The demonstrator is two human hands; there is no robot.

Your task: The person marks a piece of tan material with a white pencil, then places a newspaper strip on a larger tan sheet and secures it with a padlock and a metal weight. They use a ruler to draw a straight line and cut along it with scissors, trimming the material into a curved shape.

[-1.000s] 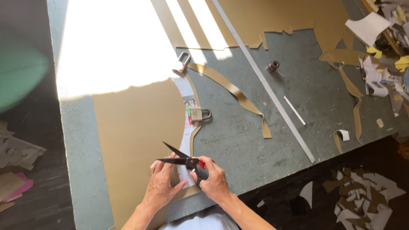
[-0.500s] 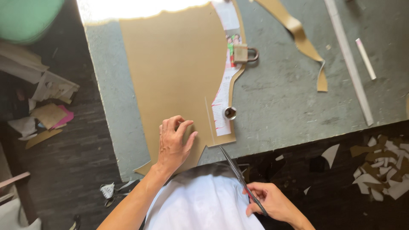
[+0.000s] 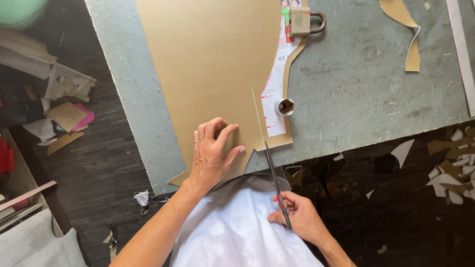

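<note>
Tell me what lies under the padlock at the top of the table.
The padlock rests on a printed paper pattern strip laid over the tan leather sheet. The paper's part beneath the padlock is covered, so its print there cannot be seen.

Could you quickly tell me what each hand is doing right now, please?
Left hand: open, pressed flat on the tan sheet.
Right hand: closed around the handles of the scissors, blade tips at the sheet's near edge.

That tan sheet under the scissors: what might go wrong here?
The left hand presses the tan sheet close beside the scissors, so its fingers could be nicked. The sheet's near edge hangs past the grey table, so the cut might wander. The padlock and small metal socket only weigh down the paper pattern; it could shift.
</note>
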